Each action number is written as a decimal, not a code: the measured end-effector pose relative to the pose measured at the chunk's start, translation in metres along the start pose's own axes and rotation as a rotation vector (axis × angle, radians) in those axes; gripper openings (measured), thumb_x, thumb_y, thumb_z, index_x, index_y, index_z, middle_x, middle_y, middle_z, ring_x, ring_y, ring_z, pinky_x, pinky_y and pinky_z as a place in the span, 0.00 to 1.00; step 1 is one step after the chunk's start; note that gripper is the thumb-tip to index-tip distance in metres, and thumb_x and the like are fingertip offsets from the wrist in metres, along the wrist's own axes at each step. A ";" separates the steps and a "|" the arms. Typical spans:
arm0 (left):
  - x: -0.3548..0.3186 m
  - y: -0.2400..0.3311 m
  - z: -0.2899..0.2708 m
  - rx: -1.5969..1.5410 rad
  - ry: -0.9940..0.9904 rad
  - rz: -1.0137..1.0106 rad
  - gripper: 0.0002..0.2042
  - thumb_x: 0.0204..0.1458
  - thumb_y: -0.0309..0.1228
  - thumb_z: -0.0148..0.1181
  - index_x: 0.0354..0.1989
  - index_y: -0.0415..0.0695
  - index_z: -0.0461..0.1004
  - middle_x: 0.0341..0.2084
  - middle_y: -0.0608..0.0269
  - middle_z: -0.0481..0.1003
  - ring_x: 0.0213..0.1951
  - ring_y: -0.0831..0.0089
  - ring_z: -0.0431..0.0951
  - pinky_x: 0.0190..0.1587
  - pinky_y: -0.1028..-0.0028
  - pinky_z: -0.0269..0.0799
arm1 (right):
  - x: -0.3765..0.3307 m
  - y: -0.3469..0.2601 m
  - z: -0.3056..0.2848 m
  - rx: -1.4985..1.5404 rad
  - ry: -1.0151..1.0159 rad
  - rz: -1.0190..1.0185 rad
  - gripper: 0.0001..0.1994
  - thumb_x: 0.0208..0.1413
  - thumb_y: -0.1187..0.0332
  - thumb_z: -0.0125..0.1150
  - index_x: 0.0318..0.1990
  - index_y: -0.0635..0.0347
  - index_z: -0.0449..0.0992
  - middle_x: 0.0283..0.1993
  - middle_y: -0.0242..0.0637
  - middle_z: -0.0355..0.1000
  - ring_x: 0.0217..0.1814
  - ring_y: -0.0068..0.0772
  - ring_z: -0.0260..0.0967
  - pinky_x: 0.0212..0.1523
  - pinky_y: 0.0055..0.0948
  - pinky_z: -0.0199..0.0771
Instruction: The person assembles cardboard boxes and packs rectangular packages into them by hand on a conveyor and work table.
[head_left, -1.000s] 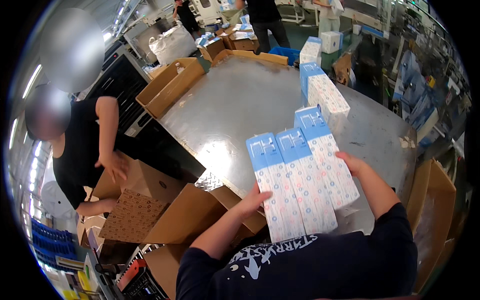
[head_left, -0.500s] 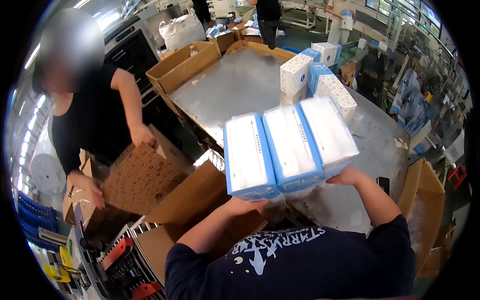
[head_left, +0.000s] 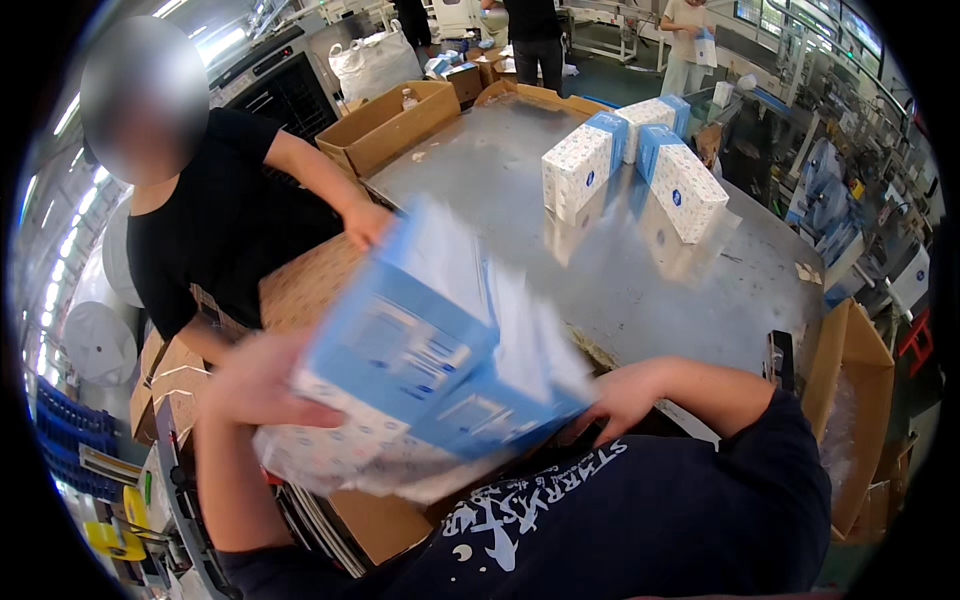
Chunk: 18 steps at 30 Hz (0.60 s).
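Note:
A row of blue-and-white packs (head_left: 400, 345), blurred by motion, hangs tilted between my hands above an open cardboard box (head_left: 378, 522). My left hand (head_left: 262, 388) grips the packs at their left end, its thumb lying on the patterned side. Against the right end, my right hand (head_left: 632, 395) holds them with bent fingers; its fingertips are partly hidden. Most of the box is covered by the packs. Just beyond them, a co-worker's hand (head_left: 368, 224) rests near a brown cardboard sheet or box (head_left: 312, 280), whose lower part is hidden.
Three similar packs (head_left: 590, 165) stand on the metal table (head_left: 480, 150). A long cardboard tray (head_left: 395, 130) lies along its far left edge. To the right is a tall cardboard box (head_left: 850, 390) with clear plastic inside. A dark phone-like object (head_left: 780, 360) is near my right elbow.
The packs have swung left and down from over the table, tilting toward the cardboard box. My left hand has moved left with them. The co-worker has leaned in closer.

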<state>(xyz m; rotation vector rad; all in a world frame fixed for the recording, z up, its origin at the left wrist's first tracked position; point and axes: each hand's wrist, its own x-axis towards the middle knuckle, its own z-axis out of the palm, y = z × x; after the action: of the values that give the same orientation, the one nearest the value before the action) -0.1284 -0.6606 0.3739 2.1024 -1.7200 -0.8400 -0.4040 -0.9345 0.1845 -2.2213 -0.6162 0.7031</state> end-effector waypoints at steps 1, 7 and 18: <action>0.006 -0.039 0.032 -0.289 -0.097 -0.123 0.34 0.37 0.43 0.70 0.55 0.47 0.67 0.41 0.62 0.76 0.43 0.69 0.75 0.45 0.70 0.70 | 0.006 0.013 0.005 -0.038 -0.021 -0.015 0.24 0.55 0.58 0.57 0.59 0.54 0.65 0.50 0.46 0.72 0.51 0.44 0.69 0.50 0.36 0.68; 0.072 -0.235 0.318 -0.379 0.005 -0.533 0.37 0.48 0.54 0.58 0.60 0.38 0.61 0.56 0.48 0.65 0.56 0.58 0.66 0.56 0.64 0.63 | -0.020 0.014 -0.014 0.128 0.440 0.344 0.27 0.54 0.58 0.59 0.61 0.53 0.63 0.50 0.41 0.73 0.50 0.38 0.70 0.48 0.32 0.69; 0.064 -0.215 0.416 1.025 0.396 -0.213 0.41 0.44 0.52 0.58 0.67 0.60 0.47 0.68 0.47 0.36 0.66 0.38 0.24 0.52 0.26 0.18 | -0.139 0.097 -0.058 0.114 0.897 0.688 0.23 0.51 0.57 0.60 0.54 0.52 0.70 0.46 0.40 0.74 0.48 0.39 0.71 0.50 0.34 0.69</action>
<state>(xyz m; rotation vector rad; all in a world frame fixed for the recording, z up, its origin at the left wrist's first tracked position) -0.2033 -0.6154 -0.0905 2.8039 -1.9007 0.5762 -0.4482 -1.1084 0.1884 -2.3182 0.6337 -0.0165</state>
